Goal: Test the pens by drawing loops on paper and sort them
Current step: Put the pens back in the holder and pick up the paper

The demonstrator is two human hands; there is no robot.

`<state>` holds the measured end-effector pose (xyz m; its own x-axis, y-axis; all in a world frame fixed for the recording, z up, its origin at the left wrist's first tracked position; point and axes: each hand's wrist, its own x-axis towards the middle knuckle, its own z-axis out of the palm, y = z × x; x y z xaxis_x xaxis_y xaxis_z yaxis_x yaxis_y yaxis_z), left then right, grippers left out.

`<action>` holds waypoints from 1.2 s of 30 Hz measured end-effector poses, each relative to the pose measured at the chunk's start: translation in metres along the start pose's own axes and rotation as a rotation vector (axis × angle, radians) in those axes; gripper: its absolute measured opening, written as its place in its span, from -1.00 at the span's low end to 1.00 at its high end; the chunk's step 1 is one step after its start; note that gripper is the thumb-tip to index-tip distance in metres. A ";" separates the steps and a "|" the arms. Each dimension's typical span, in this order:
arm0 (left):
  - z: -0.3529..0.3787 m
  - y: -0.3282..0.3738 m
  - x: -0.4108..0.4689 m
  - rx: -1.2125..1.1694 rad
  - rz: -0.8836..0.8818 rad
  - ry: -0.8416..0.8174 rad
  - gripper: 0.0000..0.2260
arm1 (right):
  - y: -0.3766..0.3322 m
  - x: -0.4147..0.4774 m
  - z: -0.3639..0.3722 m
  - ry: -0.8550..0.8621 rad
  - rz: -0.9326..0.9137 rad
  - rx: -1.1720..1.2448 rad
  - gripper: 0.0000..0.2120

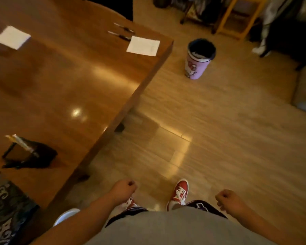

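Standing off the near right edge of the desk [69,85], the person carries both hands low in front of the body; the left hand [125,189] is clenched in a fist with nothing in it, and the right hand [225,198] is clenched the same way, also without a load.

Two pens [121,32] lie side by side near the far right corner of the desk, just beside a white paper [143,45] that sits close to the right edge; a second paper [11,37] lies toward the far left; a black holder [32,152] with a pale stick in it stands near the left edge, too blurred to name further.

Nothing is in hand yet, so the task looks barely begun. The paper sits so near the right edge that a dragging wrist could slide it off while loops are drawn; the top is glossy, so a nudged pen could roll and drop over the corner; a bin [199,59] stands on the floor [219,129] just beyond that corner, and a careless step could kick it over.

The floor along the right edge gives an open lane to the pens; the desk's corner juts into it, and a hip could catch there.
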<state>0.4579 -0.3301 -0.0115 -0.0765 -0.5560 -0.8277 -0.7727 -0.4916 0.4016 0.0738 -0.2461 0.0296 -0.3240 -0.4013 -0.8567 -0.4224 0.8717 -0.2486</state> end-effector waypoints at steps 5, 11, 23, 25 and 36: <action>0.024 0.070 0.013 0.015 0.051 -0.018 -0.90 | 0.012 0.037 -0.064 -0.010 -0.032 -0.022 -0.78; 0.020 0.095 0.026 0.036 0.012 0.023 -0.89 | -0.051 0.072 -0.112 0.003 -0.143 0.016 -0.83; -0.056 0.169 0.133 0.004 -0.060 0.004 -0.82 | -0.209 0.154 -0.196 0.023 -0.244 -0.001 -0.83; -0.076 0.203 0.150 0.008 -0.041 -0.007 -0.85 | -0.219 0.164 -0.213 0.029 -0.216 -0.020 -0.83; -0.149 0.388 0.226 0.043 0.164 0.030 -0.77 | -0.253 0.224 -0.297 0.039 0.016 0.004 -0.77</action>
<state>0.2349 -0.7464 0.0159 -0.1855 -0.6461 -0.7403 -0.7774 -0.3643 0.5128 -0.1437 -0.6404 0.0347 -0.3635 -0.3978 -0.8424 -0.4133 0.8792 -0.2369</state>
